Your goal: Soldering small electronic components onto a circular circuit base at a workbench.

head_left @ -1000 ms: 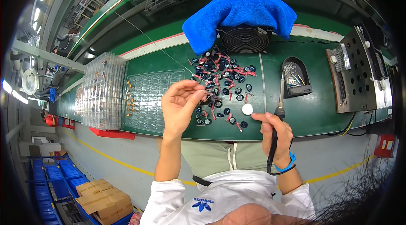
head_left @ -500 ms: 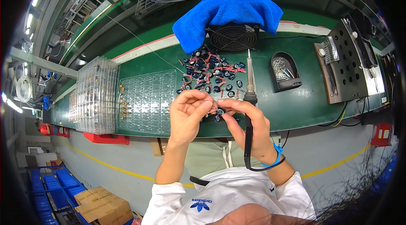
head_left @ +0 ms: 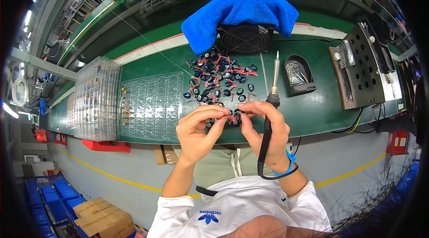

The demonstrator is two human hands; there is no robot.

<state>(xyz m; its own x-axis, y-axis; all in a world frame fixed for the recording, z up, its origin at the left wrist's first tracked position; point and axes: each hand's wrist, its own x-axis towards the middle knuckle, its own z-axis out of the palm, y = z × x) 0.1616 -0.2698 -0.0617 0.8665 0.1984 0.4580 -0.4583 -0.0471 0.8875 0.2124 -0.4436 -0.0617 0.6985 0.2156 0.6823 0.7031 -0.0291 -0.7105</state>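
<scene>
My left hand (head_left: 198,133) pinches a small dark round component with red wires (head_left: 233,116) in front of me, over the near part of the green bench. Facing it, my right hand (head_left: 271,131) has thumb and forefinger at the component's other side; whether they touch it is hard to tell. A soldering iron (head_left: 268,133) with a black handle is held in that same right hand, its metal tip pointing up and away. Just beyond my fingers lies a loose pile of similar components (head_left: 219,73) with red wires.
Left of the pile is a clear compartment tray (head_left: 152,104) with orange parts along one side; stacked trays (head_left: 96,99) stand farther left. A fan (head_left: 246,39) under a blue towel (head_left: 241,3) is behind. To the right sit a black container (head_left: 298,87) and a perforated metal stand (head_left: 357,68).
My hands have shifted slightly, and the component between them is held a little differently. The soldering iron's tip has swung to the right.
</scene>
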